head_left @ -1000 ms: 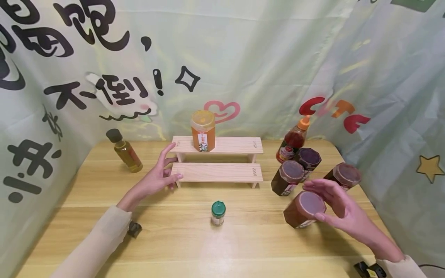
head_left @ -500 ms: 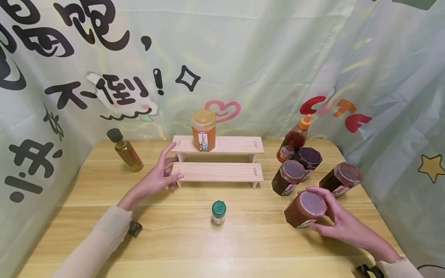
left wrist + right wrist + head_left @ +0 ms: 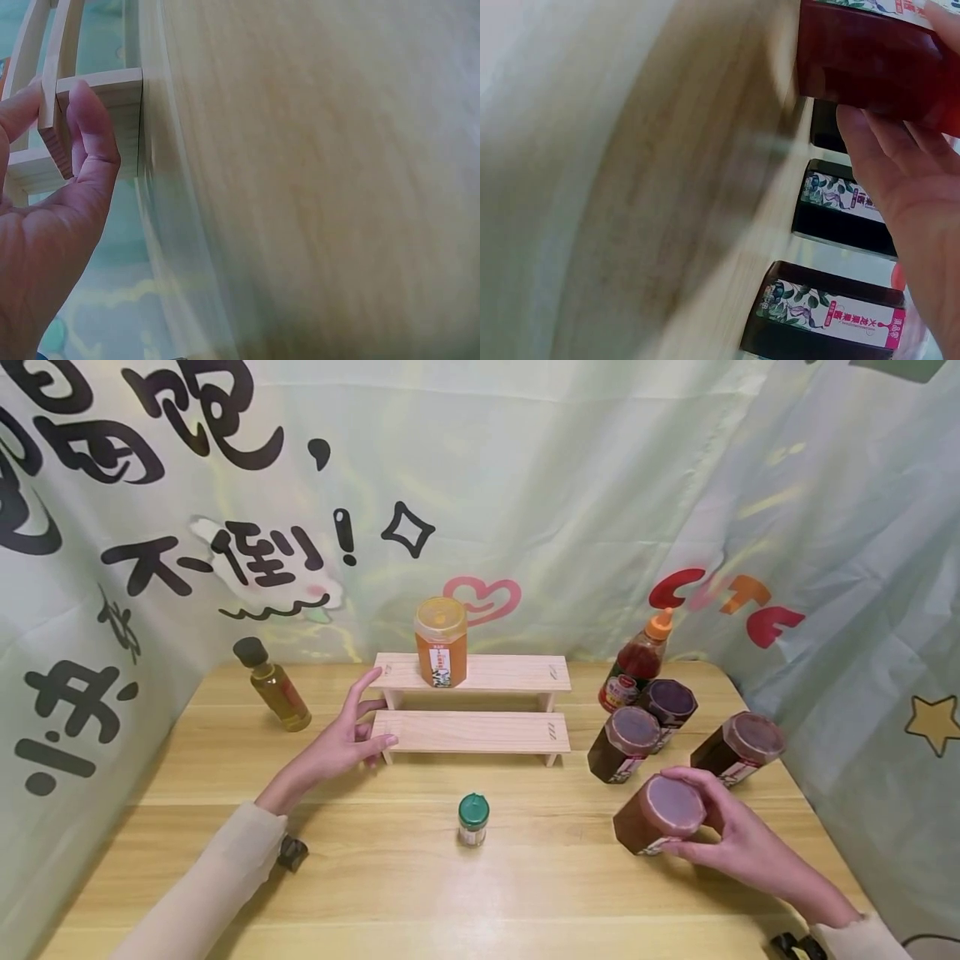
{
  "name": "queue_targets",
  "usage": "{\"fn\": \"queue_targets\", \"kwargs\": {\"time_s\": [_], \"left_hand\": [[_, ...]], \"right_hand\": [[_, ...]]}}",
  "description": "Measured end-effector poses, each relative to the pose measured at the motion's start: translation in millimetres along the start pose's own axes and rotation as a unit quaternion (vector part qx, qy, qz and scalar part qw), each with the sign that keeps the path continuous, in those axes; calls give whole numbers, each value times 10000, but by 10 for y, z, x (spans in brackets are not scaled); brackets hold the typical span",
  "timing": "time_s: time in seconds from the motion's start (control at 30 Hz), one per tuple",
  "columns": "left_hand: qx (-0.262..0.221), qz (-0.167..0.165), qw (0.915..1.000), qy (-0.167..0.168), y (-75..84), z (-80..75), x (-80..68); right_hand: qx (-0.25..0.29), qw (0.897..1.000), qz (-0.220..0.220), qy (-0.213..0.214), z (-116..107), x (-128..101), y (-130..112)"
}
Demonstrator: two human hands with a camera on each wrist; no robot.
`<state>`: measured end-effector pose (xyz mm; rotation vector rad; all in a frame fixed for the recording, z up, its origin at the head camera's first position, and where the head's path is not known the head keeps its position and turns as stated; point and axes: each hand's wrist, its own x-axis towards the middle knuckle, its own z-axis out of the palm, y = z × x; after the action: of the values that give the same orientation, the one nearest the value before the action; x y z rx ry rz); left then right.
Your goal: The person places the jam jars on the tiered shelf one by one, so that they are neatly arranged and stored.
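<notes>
My right hand (image 3: 731,827) grips a dark red jar (image 3: 658,814) with a brown lid at the front right of the wooden table (image 3: 375,877); in the right wrist view the fingers (image 3: 885,154) curl round the jar (image 3: 870,60). My left hand (image 3: 352,739) rests with straight fingers against the left end of a two-step wooden rack (image 3: 472,731); the left wrist view shows fingertips (image 3: 86,112) on the step's end (image 3: 112,94). An orange honey jar (image 3: 441,642) stands on the rack's upper step.
Three more dark jars (image 3: 626,743) (image 3: 670,703) (image 3: 741,746) and a red sauce bottle (image 3: 636,662) cluster at the right. A small green-capped shaker (image 3: 472,819) stands front centre. An oil bottle (image 3: 272,685) stands at the back left. Printed curtains enclose the table.
My right hand came down from hovering over the dark red jar and closed round it. The left hand has stayed on the rack's end.
</notes>
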<state>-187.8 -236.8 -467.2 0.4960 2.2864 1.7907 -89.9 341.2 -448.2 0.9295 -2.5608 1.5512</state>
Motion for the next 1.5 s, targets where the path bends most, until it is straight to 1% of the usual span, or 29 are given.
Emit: {"fn": "queue_targets", "kwargs": {"time_s": [0.13,0.33,0.53,0.6,0.77,1.03,1.2,1.4,1.5], "left_hand": [[-11,-12,10000,0,7,11,-1],[15,-110,9999,31,20,25,-8],[-3,-164,9999,36,33,39,-16],[-8,-140,9999,33,37,41,-16],[11,-62,10000,22,30,35,-8],[-102,-106,9999,32,14,25,4],[-159,-88,9998,13,9,14,7],[-205,-87,9998,1,3,1,14],[-255,-112,9996,-15,6,-5,13]], "right_hand": [[-209,9996,62,171,39,-26,-44],[-457,9987,64,237,79,2,-119],[-416,9985,70,343,96,74,-247],[-360,9986,-7,378,98,115,-313],[-373,9983,-150,419,100,244,-467],[-447,9977,-124,500,86,458,-606],[-316,9976,-88,615,64,630,-714],[-295,9961,-468,692,31,866,-823],[-288,9959,-438,739,22,969,-859]]}}
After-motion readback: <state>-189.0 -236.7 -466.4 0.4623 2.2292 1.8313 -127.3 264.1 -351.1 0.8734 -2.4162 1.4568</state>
